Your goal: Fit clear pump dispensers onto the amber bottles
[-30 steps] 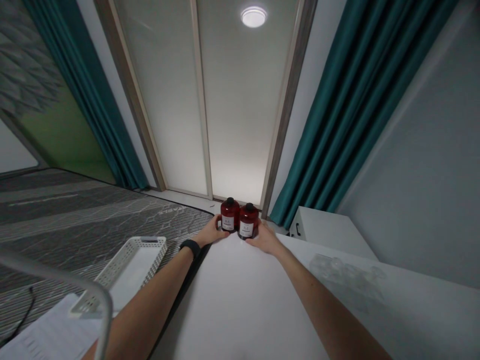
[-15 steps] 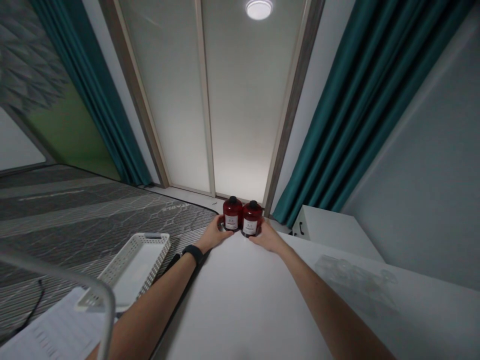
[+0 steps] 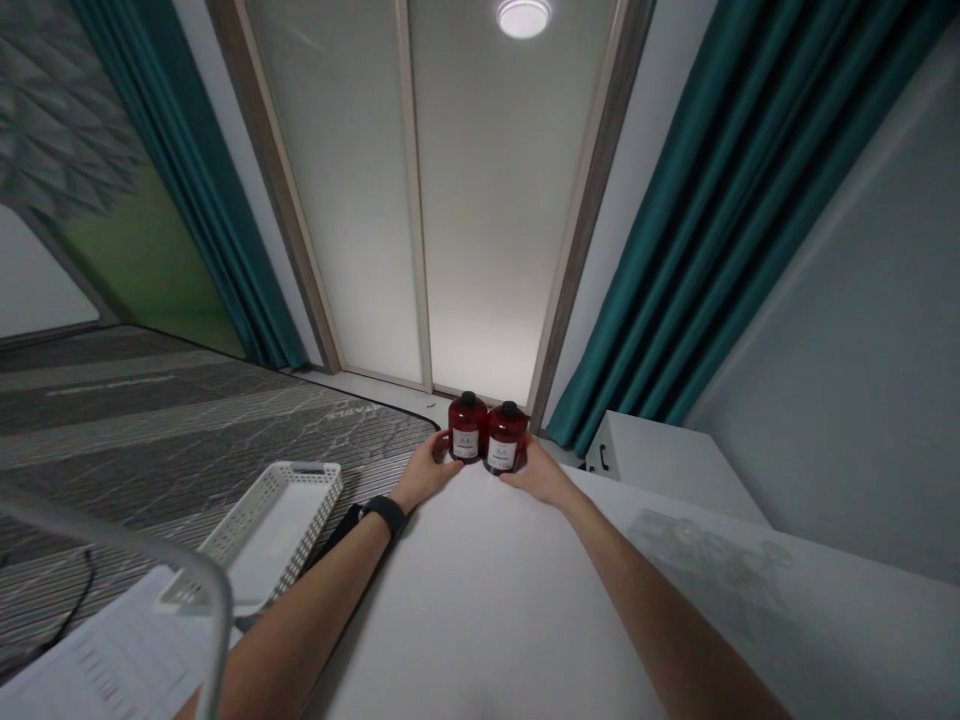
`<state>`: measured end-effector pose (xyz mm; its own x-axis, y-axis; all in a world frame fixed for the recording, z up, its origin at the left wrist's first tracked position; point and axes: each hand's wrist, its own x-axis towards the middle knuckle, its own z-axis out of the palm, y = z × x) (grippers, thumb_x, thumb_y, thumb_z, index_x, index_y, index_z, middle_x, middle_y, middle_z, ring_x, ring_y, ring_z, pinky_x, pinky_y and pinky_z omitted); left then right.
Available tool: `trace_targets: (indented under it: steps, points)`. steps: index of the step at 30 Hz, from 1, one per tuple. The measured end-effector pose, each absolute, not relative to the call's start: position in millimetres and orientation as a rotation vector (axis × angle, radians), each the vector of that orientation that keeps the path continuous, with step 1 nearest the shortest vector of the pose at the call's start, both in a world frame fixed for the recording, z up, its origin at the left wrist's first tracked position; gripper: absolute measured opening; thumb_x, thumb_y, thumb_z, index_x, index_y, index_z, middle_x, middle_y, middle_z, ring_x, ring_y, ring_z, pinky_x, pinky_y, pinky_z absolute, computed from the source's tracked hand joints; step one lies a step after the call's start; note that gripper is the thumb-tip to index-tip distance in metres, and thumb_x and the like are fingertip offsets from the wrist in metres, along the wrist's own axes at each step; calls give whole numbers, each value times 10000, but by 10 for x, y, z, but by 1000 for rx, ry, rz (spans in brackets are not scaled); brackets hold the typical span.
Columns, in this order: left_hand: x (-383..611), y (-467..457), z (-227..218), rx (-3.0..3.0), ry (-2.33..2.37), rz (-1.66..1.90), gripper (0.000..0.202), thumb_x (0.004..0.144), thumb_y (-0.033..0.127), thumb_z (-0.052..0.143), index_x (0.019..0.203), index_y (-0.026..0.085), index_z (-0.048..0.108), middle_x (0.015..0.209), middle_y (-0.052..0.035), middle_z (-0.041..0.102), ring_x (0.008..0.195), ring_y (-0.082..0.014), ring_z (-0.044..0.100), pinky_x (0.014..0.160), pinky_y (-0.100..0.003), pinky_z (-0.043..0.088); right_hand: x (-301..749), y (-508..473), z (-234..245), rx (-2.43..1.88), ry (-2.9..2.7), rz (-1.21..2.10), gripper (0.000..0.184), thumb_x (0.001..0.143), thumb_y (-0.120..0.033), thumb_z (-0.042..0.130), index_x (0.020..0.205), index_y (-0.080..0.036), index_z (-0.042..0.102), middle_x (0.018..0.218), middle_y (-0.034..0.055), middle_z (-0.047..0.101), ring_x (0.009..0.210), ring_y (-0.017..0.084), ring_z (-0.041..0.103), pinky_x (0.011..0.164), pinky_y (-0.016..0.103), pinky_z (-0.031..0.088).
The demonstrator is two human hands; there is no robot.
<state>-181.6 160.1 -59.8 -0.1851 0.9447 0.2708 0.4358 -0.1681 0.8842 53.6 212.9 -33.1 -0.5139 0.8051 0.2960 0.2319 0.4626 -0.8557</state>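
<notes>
Two dark red, see-through bottles with black caps and white labels stand upright, side by side, at the far end of the white table. My left hand (image 3: 426, 472) curves around the outer side of the left red bottle (image 3: 464, 415), its thumb low at the front. Around the outer side of the right red bottle (image 3: 508, 425) my right hand (image 3: 540, 474) is closed, thumb also in front near the base. The fingers behind both bottles are partly hidden. A dark band (image 3: 385, 512) circles my left wrist.
A white perforated basket (image 3: 330, 486) and printed paper sheets (image 3: 112, 660) lie on the left. Clear crumpled plastic (image 3: 705, 555) rests on the white table (image 3: 495, 600) at the right. A white cabinet (image 3: 667, 460) stands beyond. A grey curved tube (image 3: 214, 590) crosses the lower left.
The view has shifted very slightly. Both hands remain at the two bottles, which stay side by side with no clear movement on the table.
</notes>
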Motion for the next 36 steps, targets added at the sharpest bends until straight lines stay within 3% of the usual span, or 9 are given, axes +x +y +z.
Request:
trace_targets:
  steps: [10, 22, 28, 36]
  points:
    - [-1783, 1570, -632, 1665, 1627, 1362, 499, 713, 204, 760, 1189, 155, 615, 1181, -121, 701, 1113, -278, 649, 995, -446, 489, 604, 2169, -339, -913, -2026, 1018, 764, 625, -113, 802, 1323, -175, 498, 1157, 106, 711, 979, 255, 689, 882, 402, 544]
    - [-1781, 1603, -714, 1672, 1617, 1378, 511, 736, 231, 739, 1215, 148, 580, 1221, -138, 663, 1149, -278, 619, 993, -433, 482, 570, 2129, -387, -922, -2016, 984, 781, 669, -114, 758, 1377, -203, 440, 1165, 93, 706, 964, 251, 687, 857, 393, 546]
    - [-1784, 1610, -723, 1655, 1641, 1360, 682, 743, 241, 727, 1363, 163, 454, 1257, -139, 643, 1175, -274, 607, 997, -438, 474, 567, 2152, -438, -941, -2012, 936, 820, 661, -118, 769, 1399, -198, 420, 1224, 116, 680, 1011, 271, 677, 888, 414, 534]
    - [-1822, 1592, -719, 1640, 1678, 1314, 739, 733, 308, 735, 1389, 169, 425, 1224, -119, 633, 1162, -265, 605, 989, -415, 475, 622, 2172, -516, -1000, -2018, 887, 983, 666, -179, 810, 1504, -203, 297, 1307, 145, 641, 1135, 297, 642, 981, 455, 493]
